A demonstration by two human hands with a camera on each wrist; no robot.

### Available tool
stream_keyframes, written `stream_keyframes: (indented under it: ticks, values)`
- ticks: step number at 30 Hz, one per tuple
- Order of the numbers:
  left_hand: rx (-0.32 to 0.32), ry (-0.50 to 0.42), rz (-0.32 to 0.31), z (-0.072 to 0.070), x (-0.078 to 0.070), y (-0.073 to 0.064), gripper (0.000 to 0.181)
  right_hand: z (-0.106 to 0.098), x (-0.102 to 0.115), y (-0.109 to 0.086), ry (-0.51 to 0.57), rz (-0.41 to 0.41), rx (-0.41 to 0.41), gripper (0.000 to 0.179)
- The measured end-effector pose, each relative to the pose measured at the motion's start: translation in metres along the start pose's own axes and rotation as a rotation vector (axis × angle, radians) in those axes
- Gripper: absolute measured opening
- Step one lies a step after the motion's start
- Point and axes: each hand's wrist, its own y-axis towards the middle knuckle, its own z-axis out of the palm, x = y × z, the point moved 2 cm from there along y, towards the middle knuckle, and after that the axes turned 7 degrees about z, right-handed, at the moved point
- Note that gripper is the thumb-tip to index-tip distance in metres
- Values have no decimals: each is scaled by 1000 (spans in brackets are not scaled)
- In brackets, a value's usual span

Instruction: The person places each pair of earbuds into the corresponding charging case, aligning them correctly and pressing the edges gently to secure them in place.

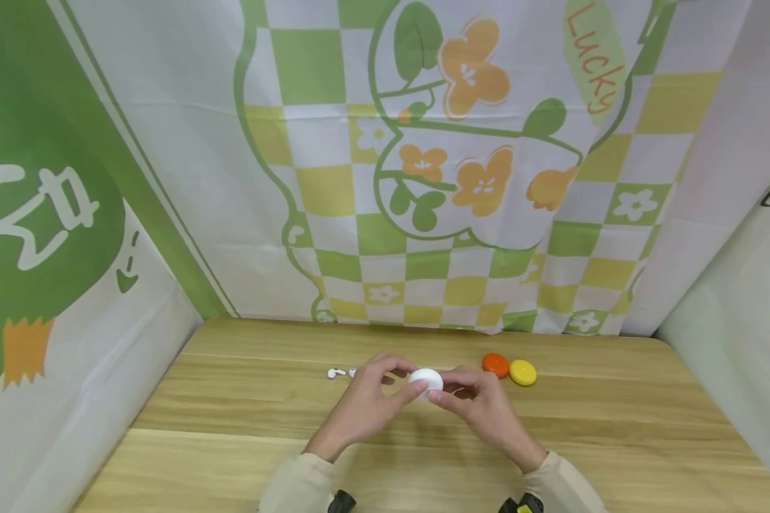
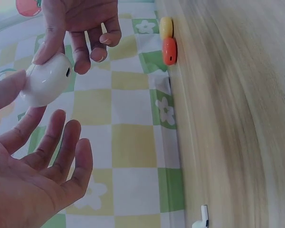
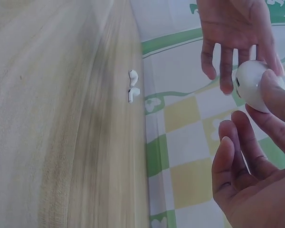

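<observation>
A white, rounded earbud charging case (image 1: 426,382) is held up over the table by both hands. My left hand (image 1: 375,399) pinches its left side between thumb and index finger. On the other side my right hand (image 1: 481,410) pinches it with thumb and fingertips. The remaining fingers of both hands are spread loosely, as the left wrist view shows for the left hand (image 2: 42,161). A small dark port shows on the case (image 3: 256,85) in the right wrist view. Two white earbuds (image 3: 133,85) lie on the table left of the hands.
An orange-red round case (image 1: 495,365) and a yellow round case (image 1: 522,372) sit side by side on the wooden table (image 1: 616,427), right of the hands. Behind the table's back edge hangs a checkered, flowered cloth (image 1: 334,189).
</observation>
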Motion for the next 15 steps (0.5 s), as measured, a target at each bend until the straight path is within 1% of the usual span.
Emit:
stream_keyframes:
  ticks: [5,8,15]
  values:
    - [-22,-2,27,1,-3,1,29,2,0,-1,-15,10,2,25]
    - [-33,-7,39,1,-3,1,27,2,1,-1,-17,1,13,25]
    - [-38,-19,40,3,-3,1,25,2,1,-2,7,-66,17,20]
